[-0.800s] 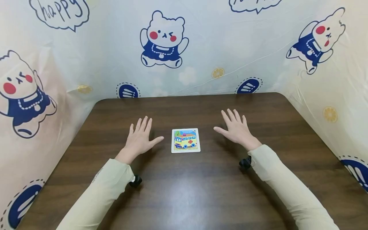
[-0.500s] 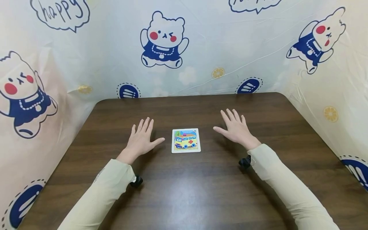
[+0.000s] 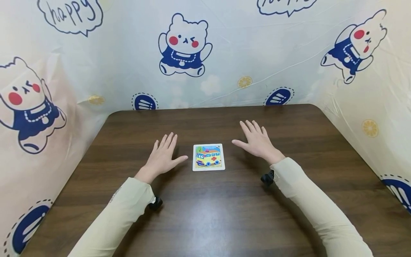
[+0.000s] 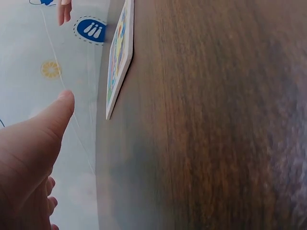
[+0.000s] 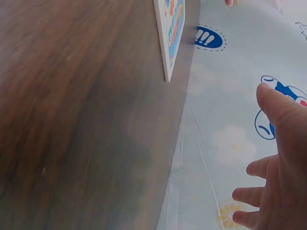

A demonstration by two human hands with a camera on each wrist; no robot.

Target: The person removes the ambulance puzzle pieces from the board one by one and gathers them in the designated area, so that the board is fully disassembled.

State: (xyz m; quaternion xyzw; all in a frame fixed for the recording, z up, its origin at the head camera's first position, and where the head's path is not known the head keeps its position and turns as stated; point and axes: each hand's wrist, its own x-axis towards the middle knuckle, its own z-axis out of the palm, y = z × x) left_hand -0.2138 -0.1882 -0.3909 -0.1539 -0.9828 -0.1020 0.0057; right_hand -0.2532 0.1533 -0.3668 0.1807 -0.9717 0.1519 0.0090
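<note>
A square picture puzzle [image 3: 208, 157] with a white frame and a yellow ambulance picture lies flat on the brown wooden table [image 3: 205, 207]. To its left, my left hand [image 3: 162, 157] hovers palm down with fingers spread, its thumb tip close to the frame's left edge. My right hand [image 3: 257, 141] is held over the table on the other side, fingers extended and thumb pointing at the puzzle, a wider gap between. Both hands hold nothing. In the left wrist view the puzzle [image 4: 120, 52] stands beyond my thumb; the right wrist view shows one corner of the puzzle [image 5: 171, 36].
A pale curtain [image 3: 224, 43] printed with cartoon bears, orange slices and blue ovals hangs behind the table and along both sides. Black wrist cameras sit under each cuff, the left camera [image 3: 156, 203] and the right camera [image 3: 267, 177].
Both hands have moved inward toward the puzzle, the left one to the right and the right one to the left. The puzzle lies where it was.
</note>
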